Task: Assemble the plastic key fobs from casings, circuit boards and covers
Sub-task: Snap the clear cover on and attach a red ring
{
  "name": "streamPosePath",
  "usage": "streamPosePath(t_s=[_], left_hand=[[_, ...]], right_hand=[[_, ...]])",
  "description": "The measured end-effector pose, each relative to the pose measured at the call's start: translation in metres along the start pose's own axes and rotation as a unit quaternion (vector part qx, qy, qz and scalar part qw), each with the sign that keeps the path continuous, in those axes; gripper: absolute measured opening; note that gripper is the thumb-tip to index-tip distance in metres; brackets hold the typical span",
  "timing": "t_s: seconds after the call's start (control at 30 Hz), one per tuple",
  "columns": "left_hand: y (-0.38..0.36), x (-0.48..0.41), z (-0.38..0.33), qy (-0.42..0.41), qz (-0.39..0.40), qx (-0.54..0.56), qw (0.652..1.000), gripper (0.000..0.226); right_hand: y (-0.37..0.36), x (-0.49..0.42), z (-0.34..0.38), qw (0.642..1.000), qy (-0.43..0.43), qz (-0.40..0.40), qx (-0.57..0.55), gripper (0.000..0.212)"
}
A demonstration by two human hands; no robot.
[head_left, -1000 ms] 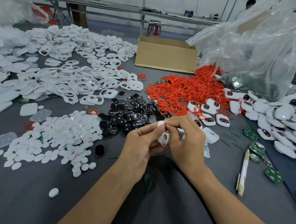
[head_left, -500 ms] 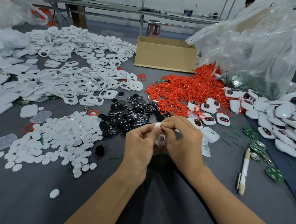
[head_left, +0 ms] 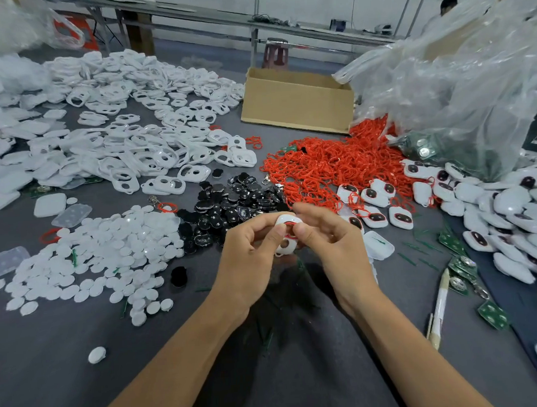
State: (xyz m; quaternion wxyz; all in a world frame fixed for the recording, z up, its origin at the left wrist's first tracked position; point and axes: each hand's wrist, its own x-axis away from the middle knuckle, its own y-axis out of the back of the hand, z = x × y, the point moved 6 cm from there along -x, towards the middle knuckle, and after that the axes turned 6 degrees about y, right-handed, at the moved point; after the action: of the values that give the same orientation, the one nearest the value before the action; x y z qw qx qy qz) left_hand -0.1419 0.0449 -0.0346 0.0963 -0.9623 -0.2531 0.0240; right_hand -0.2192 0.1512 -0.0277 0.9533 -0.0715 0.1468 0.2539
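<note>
Grey cloth covers the counter (head_left: pixel 52 389), and its only bare stretches lie near me, under and beside the person's two forearms and off to the lower left, where a single white disc (head_left: pixel 96 354) sits alone. Farther out the surface is crowded. A heap of white frames (head_left: pixel 132 148) spreads across the far left. A drift of white discs (head_left: pixel 106 251) lies nearer, just beside a pile of black pieces (head_left: pixel 232 202). Red rings (head_left: pixel 331 165) are mounded behind the hands, running up to a cardboard box (head_left: pixel 299 104) that stands near the counter's far edge. A big clear plastic bag (head_left: pixel 458 91) slumps over the right side, and finished fobs (head_left: pixel 513 219) bank along the right edge on a darker strip. Green circuit boards (head_left: pixel 452 242) and a pen (head_left: pixel 440 306) lie between that bank and the right forearm, so the way to the right is narrow.

Both hands are raised just above the counter at the middle, in front of the black pile. Between them is the casing (head_left: pixel 290 248), a small white rounded shell with a round hole in its lower part and a bit of red ring across its top. The left hand (head_left: pixel 248 261) pinches it from the left with thumb and forefinger, its other fingers curled underneath. The right hand (head_left: pixel 336 246) pinches its top right edge with thumb and forefinger closed together at the red ring, the remaining fingers loosely curled. The casing is tilted, hole end toward the person.
</note>
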Motion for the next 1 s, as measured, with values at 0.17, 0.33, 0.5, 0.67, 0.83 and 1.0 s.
streamPosePath(t_s=[0.17, 0.33, 0.5, 0.67, 0.83, 1.0], left_hand=[[-0.002, 0.002, 0.000, 0.004, 0.024, 0.032, 0.999, 0.019], [-0.005, 0.004, 0.003, -0.001, 0.029, 0.013, 0.999, 0.019], [-0.001, 0.005, -0.001, -0.067, -0.061, -0.109, 0.990, 0.018], [0.004, 0.002, 0.002, -0.064, -0.110, -0.134, 0.983, 0.017], [0.004, -0.002, 0.007, -0.007, -0.061, -0.042, 0.997, 0.015], [-0.002, 0.000, 0.008, 0.012, -0.021, 0.030, 0.999, 0.017]], right_hand=[[-0.007, 0.004, -0.002, 0.996, -0.024, 0.056, -0.057, 0.033], [-0.004, 0.007, -0.003, 0.998, -0.042, 0.031, -0.045, 0.023], [-0.004, 0.007, 0.000, 0.994, 0.008, -0.029, 0.108, 0.018], [-0.010, 0.006, 0.003, 0.981, 0.055, -0.044, 0.181, 0.018], [-0.011, 0.007, 0.004, 0.977, 0.058, -0.050, 0.197, 0.018], [-0.009, 0.007, 0.010, 0.967, 0.078, -0.058, 0.236, 0.017]])
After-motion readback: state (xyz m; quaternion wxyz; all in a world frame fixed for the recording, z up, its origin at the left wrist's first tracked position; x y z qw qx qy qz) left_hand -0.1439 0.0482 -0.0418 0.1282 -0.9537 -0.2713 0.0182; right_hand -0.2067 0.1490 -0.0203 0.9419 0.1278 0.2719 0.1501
